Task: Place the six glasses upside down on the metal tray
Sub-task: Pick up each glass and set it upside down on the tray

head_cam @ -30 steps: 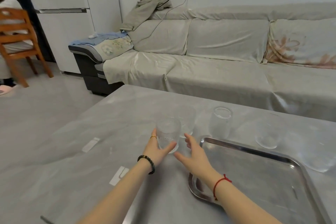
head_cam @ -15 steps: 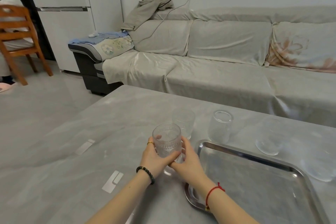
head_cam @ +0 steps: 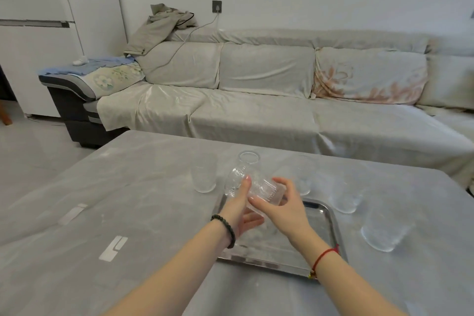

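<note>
Both my hands hold one clear ribbed glass (head_cam: 265,191), tipped onto its side in the air above the far left part of the metal tray (head_cam: 331,226). My left hand (head_cam: 243,209) cups it from the left and below. My right hand (head_cam: 286,210) grips it from the right. The tray lies flat on the grey table, with nothing standing on the part that shows. Several other clear glasses stand on the table: one (head_cam: 204,174) to the tray's far left, one (head_cam: 246,161) behind the held glass, one (head_cam: 304,174) beyond the tray, and two (head_cam: 346,192) (head_cam: 384,231) to its right.
The grey table (head_cam: 128,200) carries a few pale tape strips (head_cam: 112,249) on its left half. A long covered sofa (head_cam: 256,110) runs behind the table's far edge. White cabinets (head_cam: 38,33) stand at the far left.
The ribbed glass has left the tabletop and moved right over the tray, turning from upright to lying on its side. Both hands went with it.
</note>
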Demonstrator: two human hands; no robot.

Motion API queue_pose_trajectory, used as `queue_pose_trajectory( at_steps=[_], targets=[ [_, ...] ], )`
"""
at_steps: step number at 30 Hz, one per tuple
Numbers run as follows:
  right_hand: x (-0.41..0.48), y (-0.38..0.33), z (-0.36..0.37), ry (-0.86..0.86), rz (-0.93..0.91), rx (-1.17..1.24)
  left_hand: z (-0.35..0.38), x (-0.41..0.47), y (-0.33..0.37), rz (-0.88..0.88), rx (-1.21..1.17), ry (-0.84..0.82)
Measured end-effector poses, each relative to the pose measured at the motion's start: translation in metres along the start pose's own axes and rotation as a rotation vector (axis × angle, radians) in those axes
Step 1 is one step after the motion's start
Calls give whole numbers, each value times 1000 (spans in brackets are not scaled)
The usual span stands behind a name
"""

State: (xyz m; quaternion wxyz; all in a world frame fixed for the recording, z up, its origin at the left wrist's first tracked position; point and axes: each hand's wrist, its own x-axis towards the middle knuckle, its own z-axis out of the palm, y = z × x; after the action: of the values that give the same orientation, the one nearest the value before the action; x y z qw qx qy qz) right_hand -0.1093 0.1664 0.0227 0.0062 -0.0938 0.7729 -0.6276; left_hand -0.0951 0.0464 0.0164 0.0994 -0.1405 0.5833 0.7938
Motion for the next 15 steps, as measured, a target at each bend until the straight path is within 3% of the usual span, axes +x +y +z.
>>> queue_pose_trajectory(
  at_steps=[4,7,11,15],
  targets=[
    [5,8,-49,102,20,-155,30,13,-6,-122,309,34],
    [15,15,-82,104,18,-274,47,26,-11,51,579,84],
    [28,29,-102,65,13,-376,71,43,-23,143,697,-149],
    [38,50,-107,111,29,-322,83,62,-36,170,670,-157]
  ],
)
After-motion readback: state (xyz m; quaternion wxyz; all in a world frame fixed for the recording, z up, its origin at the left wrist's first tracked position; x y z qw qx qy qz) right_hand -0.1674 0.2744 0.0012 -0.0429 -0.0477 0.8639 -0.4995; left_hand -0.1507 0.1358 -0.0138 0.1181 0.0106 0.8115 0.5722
